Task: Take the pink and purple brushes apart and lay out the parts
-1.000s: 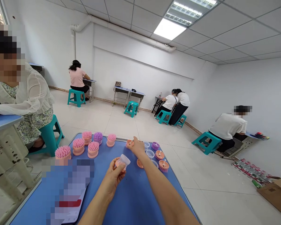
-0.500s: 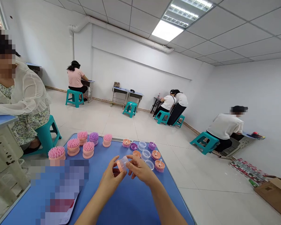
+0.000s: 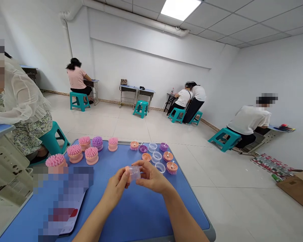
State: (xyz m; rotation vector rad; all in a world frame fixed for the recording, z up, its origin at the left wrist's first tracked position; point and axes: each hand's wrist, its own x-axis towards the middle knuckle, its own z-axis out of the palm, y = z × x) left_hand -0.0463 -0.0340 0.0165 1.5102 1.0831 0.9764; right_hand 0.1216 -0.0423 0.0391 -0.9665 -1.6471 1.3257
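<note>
The left grip (image 3: pixel 114 188) and right grip (image 3: pixel 151 177) pinch a clear plastic cup (image 3: pixel 134 173) with an orange end above the blue worktop (image 3: pixel 141 218), while six round pink and purple brushes (image 3: pixel 91 155) beyond the left grip look done, and small orange brush bases (image 3: pixel 146 157) and clear cups (image 3: pixel 156 157) beyond the right grip look left to do.

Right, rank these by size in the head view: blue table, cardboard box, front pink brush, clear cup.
Blue table
Cardboard box
Front pink brush and clear cup: these look close, and nearness leaves them unranked.
</note>
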